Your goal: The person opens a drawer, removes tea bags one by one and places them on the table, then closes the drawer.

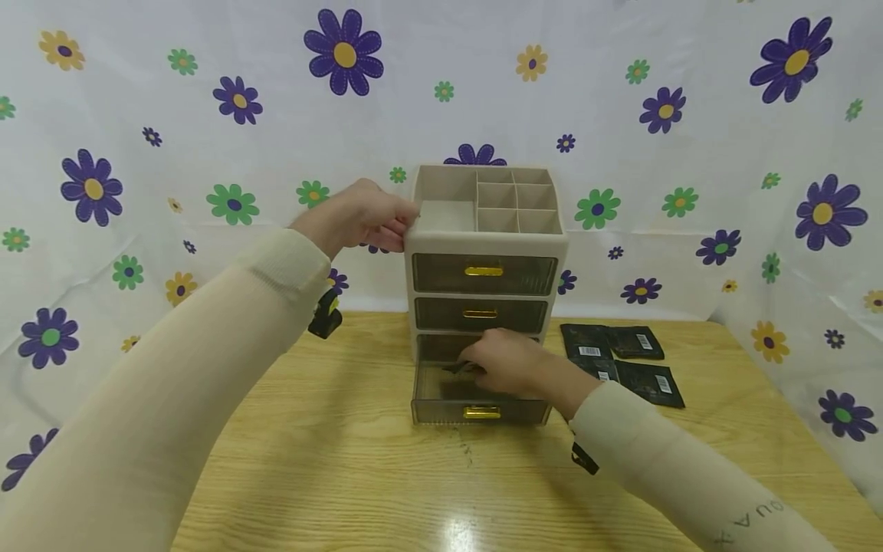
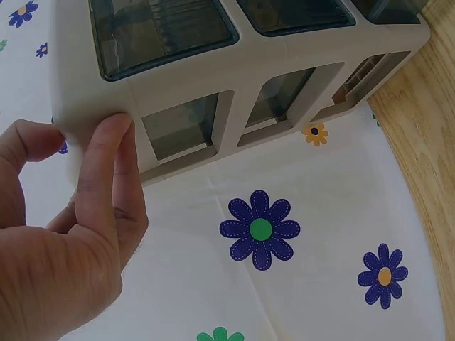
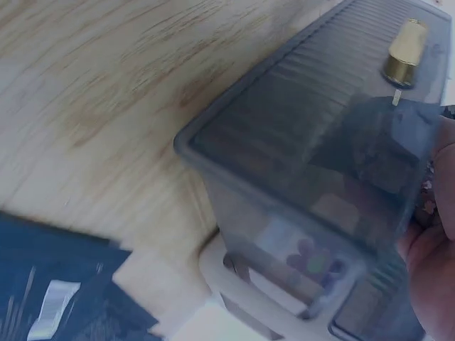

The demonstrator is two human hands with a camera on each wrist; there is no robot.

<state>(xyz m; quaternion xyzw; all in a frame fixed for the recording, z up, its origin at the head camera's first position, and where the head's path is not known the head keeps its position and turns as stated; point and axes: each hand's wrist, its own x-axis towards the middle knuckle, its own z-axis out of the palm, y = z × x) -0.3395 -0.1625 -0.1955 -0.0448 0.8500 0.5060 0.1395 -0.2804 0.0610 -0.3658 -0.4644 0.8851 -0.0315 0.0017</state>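
Observation:
A beige drawer organizer [image 1: 487, 244] stands on the table, its lowest drawer [image 1: 441, 412] pulled out. My left hand [image 1: 375, 217] grips the organizer's upper left edge; in the left wrist view the thumb and fingers of that left hand [image 2: 85, 213] pinch the corner. Inside the lowest drawer, my right hand [image 1: 507, 360] pinches a dark packet [image 1: 457, 368] with its fingertips, partly covered by the hand. Through the translucent drawer front [image 3: 284, 135], the right wrist view shows the dark packet [image 3: 377, 135] beside the fingers.
Several black packets [image 1: 648, 382] with white labels lie on the wooden table [image 1: 331, 460], right of the organizer. Two more drawers with gold handles [image 1: 483, 271] are closed above. Divided compartments [image 1: 517, 198] top the organizer. A flower-print cloth [image 1: 276, 153] hangs behind.

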